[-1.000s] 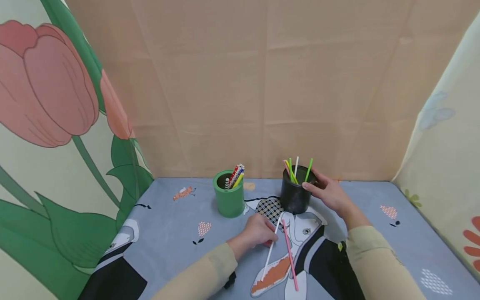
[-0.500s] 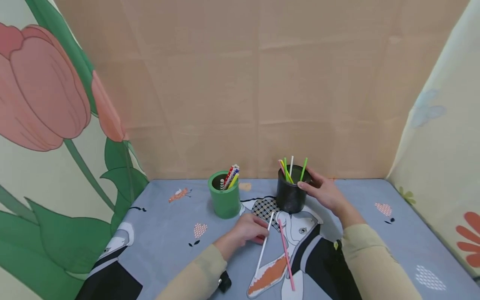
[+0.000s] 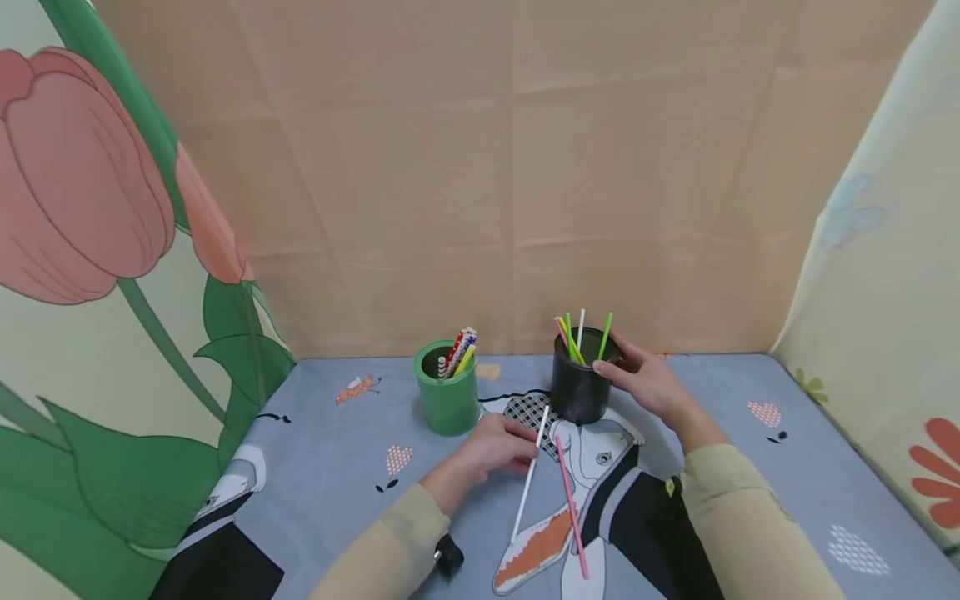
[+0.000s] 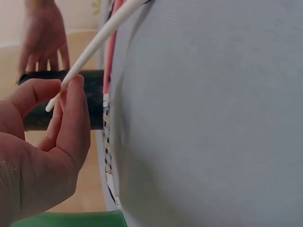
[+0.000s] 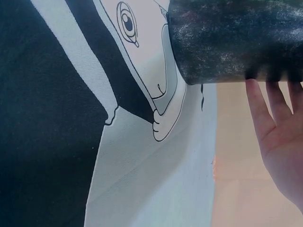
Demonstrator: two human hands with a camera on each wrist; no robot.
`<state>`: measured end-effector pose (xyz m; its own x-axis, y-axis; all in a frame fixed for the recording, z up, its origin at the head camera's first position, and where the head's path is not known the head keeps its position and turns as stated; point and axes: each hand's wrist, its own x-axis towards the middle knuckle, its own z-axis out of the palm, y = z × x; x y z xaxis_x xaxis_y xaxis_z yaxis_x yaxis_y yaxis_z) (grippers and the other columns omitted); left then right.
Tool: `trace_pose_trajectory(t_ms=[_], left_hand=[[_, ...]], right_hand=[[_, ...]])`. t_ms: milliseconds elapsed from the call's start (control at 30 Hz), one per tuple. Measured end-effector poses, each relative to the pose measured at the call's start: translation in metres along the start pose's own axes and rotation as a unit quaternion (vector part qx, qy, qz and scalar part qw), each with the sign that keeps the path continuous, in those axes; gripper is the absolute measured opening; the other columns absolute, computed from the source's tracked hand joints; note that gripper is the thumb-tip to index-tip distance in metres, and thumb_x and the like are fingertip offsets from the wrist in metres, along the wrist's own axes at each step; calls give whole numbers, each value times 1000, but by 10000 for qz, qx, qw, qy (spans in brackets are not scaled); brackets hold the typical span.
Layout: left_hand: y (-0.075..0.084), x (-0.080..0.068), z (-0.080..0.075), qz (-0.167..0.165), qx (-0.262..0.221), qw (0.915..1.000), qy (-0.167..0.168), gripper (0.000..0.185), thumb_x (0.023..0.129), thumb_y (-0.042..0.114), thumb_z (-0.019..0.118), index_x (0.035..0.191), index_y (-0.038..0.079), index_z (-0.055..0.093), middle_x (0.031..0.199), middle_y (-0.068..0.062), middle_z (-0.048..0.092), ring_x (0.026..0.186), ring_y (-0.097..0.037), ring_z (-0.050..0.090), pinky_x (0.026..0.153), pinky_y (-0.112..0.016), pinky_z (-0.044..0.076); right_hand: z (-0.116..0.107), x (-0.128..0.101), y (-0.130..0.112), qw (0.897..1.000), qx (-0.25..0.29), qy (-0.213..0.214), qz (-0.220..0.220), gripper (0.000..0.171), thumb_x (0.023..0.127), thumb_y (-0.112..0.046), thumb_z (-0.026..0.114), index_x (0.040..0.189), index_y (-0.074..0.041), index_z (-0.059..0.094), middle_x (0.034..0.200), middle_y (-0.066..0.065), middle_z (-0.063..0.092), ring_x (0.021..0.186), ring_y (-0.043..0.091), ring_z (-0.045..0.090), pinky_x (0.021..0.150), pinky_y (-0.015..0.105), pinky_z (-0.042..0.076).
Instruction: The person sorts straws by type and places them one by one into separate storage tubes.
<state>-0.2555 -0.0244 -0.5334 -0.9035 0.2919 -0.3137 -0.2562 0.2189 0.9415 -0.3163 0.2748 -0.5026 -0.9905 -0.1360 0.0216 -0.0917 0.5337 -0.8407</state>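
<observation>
Between thumb and fingertips, my left hand [image 3: 498, 443] pinches a thin white straw [image 3: 528, 487] near its upper end. The straw slants over the cloth, just left of a pink straw [image 3: 572, 508] that lies there. My right hand [image 3: 652, 379] holds the right side of a black cup [image 3: 579, 392], thumb toward me, the other fingers against its far side. Several straws stand in that cup, among them a green straw [image 3: 607, 333]. In the left wrist view, the white straw [image 4: 94, 47] crosses in front of the cup. The right wrist view shows the black cup [image 5: 227, 42] beside my right fingers.
Left of the black cup stands a green cup [image 3: 447, 408] with a few patterned straws and a yellow one. A small black object [image 3: 449, 557] lies beside my left sleeve. The blue printed cloth [image 3: 322, 483] covers the table, and a tan sheet [image 3: 510, 183] hangs behind it.
My left hand has lifted the white straw a little toward the black cup. The right hand keeps its hold on the cup. The head view has turned slightly right.
</observation>
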Motion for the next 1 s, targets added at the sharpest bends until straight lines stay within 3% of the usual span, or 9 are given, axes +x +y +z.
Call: trace_pose_trajectory(t_ms=[333,500,633,900,1000], left_hand=[[27,2,-3,596,-506,9968,162,26,92,-1,77,117,-6,73,100,-11,74,93,-32,76,79,-37,68],[48,0,-2,1123,-889,9886,454,23,92,-1,77,116,-4,74,102,-12,74,89,-25,74,84,-39,67],[64,0,0,1652,-1413,9731,758,22,94,-4,76,115,-7,73,99,-12,74,85,-19,73,84,-38,67],[92,1,8,2428,-2395,9260,1618,22,91,-9,75,112,-7,69,104,-13,71,92,-20,72,88,-35,66],[102,3,13,2602,-2640,9114,1786,23,92,-8,75,114,-6,69,107,-15,72,93,-20,72,89,-35,66]], right_hand=[[0,0,0,10000,4,-6,47,92,103,-55,68,173,-27,15,165,30,39,148,48,44,116,68,42],[0,-1,-1,9999,26,-45,90,93,103,-56,68,173,-27,15,164,30,40,148,48,44,116,68,42],[-1,-1,-1,10000,16,-18,86,92,103,-55,68,173,-26,17,163,29,42,147,48,45,116,67,43],[1,0,0,10000,31,-18,86,99,98,-64,69,173,-26,17,164,29,42,148,47,44,116,65,44],[0,-1,-1,10000,9,5,78,95,101,-59,68,173,-24,16,164,29,40,148,48,44,116,66,44]])
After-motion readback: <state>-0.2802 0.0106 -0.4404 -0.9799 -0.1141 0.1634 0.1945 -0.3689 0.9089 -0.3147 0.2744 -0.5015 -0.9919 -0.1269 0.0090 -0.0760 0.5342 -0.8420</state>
